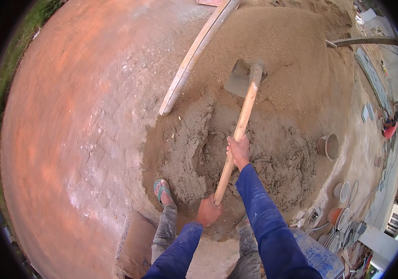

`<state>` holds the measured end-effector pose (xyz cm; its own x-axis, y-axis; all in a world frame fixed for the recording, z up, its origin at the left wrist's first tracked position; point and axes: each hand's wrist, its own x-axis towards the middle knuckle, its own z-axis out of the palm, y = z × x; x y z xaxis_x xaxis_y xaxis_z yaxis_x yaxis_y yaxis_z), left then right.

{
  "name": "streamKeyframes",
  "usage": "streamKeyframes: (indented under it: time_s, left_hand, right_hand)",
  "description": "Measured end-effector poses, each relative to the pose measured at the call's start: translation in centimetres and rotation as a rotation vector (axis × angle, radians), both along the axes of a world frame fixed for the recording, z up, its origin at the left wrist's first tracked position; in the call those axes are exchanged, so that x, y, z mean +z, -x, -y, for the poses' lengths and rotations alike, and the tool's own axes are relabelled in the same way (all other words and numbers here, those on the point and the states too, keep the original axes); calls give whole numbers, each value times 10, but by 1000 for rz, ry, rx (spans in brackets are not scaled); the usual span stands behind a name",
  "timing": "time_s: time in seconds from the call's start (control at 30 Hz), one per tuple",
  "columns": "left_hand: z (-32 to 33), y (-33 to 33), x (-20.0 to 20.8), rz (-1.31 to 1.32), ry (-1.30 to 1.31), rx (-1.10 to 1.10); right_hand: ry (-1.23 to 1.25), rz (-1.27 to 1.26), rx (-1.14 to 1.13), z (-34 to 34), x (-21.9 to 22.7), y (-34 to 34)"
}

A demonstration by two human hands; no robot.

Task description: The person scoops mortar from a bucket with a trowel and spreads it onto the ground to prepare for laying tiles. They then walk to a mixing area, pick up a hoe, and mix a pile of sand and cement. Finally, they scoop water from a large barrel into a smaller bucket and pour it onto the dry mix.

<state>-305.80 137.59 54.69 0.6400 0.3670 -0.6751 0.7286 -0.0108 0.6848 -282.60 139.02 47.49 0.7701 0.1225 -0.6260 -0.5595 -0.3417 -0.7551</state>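
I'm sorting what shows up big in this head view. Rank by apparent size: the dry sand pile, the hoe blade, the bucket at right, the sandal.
1. dry sand pile, largest by far.
2. hoe blade.
3. bucket and sandal look about alike; the sandal is nearer the camera, so unranked.

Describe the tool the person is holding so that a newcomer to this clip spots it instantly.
Start at the big sand pile at top centre. The hoe has its grey metal blade sunk in the pile's near edge, its pale wooden handle running down to the right hand and left hand. Unlike the loose wooden plank nearby, it is gripped.
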Motion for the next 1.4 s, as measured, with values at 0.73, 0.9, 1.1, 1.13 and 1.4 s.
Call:
streamKeyframes:
  time_s: [0.73, 0.9, 1.1, 1.13, 1.4]
  left_hand:
    - [18, 59, 6, -246, 10, -6]
    - [99, 124, 48, -368, 74, -66]
    - [201, 252, 100, -235, 81, -167]
    - [202, 253, 107, -292, 91, -197]
    - [103, 85, -8, -164, 146, -27]
  right_hand:
    - [176, -244, 65, 1, -42, 71]
    - [2, -411, -38, 105, -17, 151]
    - [171, -475, -85, 220, 27, 292]
    - [248, -469, -88, 224, 39, 302]
    - [51, -68, -29, 100, 37, 82]
